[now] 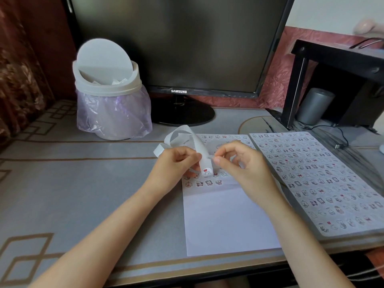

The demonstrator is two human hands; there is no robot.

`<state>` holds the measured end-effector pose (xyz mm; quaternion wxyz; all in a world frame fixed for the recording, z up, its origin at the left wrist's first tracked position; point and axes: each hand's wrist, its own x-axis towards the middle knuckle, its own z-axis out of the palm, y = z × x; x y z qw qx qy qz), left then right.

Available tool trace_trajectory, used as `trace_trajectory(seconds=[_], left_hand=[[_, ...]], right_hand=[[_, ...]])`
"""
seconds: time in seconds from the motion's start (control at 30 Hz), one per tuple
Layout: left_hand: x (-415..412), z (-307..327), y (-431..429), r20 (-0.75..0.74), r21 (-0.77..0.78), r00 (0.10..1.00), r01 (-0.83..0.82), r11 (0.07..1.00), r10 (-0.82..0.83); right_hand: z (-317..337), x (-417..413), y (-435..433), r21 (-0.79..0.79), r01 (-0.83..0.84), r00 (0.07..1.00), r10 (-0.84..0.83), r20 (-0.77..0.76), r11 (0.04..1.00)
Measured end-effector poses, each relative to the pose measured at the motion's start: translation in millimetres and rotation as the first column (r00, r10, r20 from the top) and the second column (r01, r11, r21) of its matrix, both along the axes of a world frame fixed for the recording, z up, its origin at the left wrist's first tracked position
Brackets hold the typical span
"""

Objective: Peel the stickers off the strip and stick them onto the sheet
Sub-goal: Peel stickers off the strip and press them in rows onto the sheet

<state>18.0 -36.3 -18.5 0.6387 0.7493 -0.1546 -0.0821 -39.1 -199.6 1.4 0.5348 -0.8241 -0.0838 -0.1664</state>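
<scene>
A small white trash bin (108, 96) with a swing lid and a purple bag stands on the tabletop (83, 183), far to the left of the white sheet (224, 221) and behind it. A dark Samsung monitor (178, 44) stands behind the sheet.

The left hand (176, 163) is over the sheet's top left part. Its fingers are curled round the strip (187, 138) and hold it. The strip is long and white. It loops up and back from the left hand, above the sheet's far edge. Then it bends down between the two hands. One round sticker (206, 171) with a red heart sits on the strip's low bend, just above the sheet.

The right hand (243, 163) is over the sheet's top right part, close beside the left hand. Its thumb and first finger pinch the strip's right edge. It is too small to tell if they hold a sticker's edge there.

The sheet lies flat on the tabletop under both hands. Rows of little stickers (208, 182) fill its top part. Its near part is bare.

Just right of the sheet lies a full sheet (311, 173) covered in stickers. It lies on a grey board (342, 235). Behind that, to the right, a grey speaker (315, 104) stands under a black shelf (336, 53).
</scene>
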Motion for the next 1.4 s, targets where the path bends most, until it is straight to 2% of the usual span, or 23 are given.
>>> trace_trajectory(seconds=[0.07,0.13,0.27,0.43,0.6,0.97,1.4], left_hand=[[0,0,0,-0.007,0.006,1.0,-0.003,1.0,0.003],[-1,0,-1,0.002,0.025,1.0,0.0,1.0,0.0],[-1,-1,-1,0.006,0.042,1.0,-0.006,0.999,0.006],[0,-1,-1,-0.015,0.036,1.0,-0.002,0.999,0.002],[0,-1,-1,-0.013,0.054,1.0,-0.01,0.999,0.01],[0,-2,-1,-0.005,0.068,1.0,-0.007,0.998,0.008],[0,-3,-1,-0.007,0.066,1.0,-0.008,0.998,0.009]], right_hand=[[5,-1,-5,0.087,0.024,0.998,-0.018,-0.068,0.996],[9,-3,-13,0.108,0.055,0.985,-0.037,-0.166,0.993],[6,-6,-27,0.067,0.119,0.926,-0.086,-0.368,0.991],[0,-3,-32,0.001,0.15,0.876,-0.132,-0.464,0.989],[-2,-1,-34,-0.087,0.116,0.85,-0.144,-0.508,0.989],[-5,3,-33,-0.152,0.11,0.846,-0.173,-0.504,0.982],[-6,3,-34,-0.143,0.102,0.853,-0.161,-0.497,0.984]])
